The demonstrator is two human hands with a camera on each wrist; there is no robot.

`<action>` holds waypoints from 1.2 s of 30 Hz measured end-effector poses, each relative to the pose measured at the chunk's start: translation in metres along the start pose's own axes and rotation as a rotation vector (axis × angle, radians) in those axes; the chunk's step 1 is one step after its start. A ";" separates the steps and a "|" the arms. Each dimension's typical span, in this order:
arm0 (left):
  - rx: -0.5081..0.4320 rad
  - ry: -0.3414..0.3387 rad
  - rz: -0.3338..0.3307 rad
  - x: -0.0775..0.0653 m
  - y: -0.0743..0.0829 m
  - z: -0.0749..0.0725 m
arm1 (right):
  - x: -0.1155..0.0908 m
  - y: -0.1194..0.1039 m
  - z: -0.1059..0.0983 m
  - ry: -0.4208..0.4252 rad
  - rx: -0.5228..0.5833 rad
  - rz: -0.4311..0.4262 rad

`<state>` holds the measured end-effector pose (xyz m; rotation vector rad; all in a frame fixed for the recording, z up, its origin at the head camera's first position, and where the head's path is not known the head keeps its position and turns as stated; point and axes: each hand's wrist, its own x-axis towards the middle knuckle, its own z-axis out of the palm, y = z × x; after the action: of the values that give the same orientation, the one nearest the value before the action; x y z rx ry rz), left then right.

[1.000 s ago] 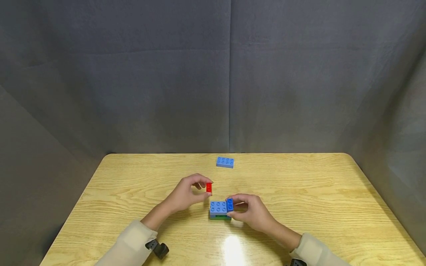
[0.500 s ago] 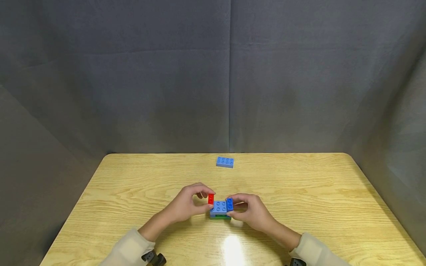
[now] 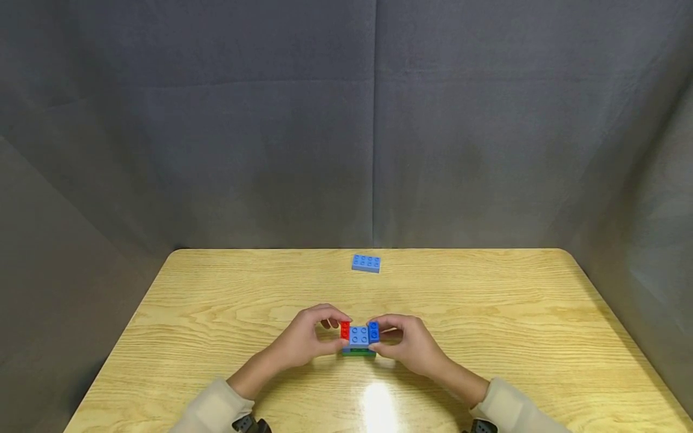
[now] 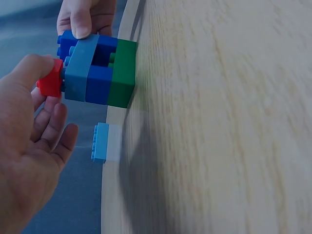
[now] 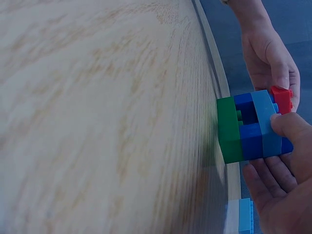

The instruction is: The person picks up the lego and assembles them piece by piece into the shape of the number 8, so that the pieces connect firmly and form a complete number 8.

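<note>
My left hand (image 3: pixel 305 340) pinches a small red toy brick (image 3: pixel 344 331) between thumb and fingers, over the left end of a brick stack. In the left wrist view, studs of the light blue brick (image 4: pixel 78 70) show at the red brick's underside. At the stack's right end, my right hand (image 3: pixel 408 344) pinches a small dark blue brick (image 3: pixel 374 332) sitting on top. Below the light blue layer are two dark blue bricks with a gap between them, one of them the near blue brick (image 4: pixel 99 85). A green brick (image 4: pixel 125 73) forms the bottom, on the table.
Another light blue brick (image 3: pixel 366 263) lies studs up near the far edge of the wooden table (image 3: pixel 476 300). Grey cloth (image 3: pixel 271 150) hangs behind the table and along its sides.
My left hand has moved down and slightly right, bringing the red brick from beyond the stack onto its left end. The right hand has kept its place on the dark blue brick.
</note>
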<state>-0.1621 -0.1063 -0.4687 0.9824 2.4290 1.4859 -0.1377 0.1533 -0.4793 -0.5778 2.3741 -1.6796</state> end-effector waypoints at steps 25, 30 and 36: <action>0.067 -0.004 0.028 0.005 0.000 0.000 | 0.002 0.000 -0.002 0.011 0.001 -0.005; 0.058 0.003 -0.008 0.005 -0.003 0.003 | 0.002 0.000 -0.001 0.017 0.001 0.002; 0.079 -0.005 -0.038 0.003 -0.003 0.003 | 0.001 0.001 0.001 0.010 0.003 0.007</action>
<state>-0.1646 -0.1036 -0.4721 0.9477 2.5058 1.3835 -0.1386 0.1519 -0.4809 -0.5610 2.3772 -1.6873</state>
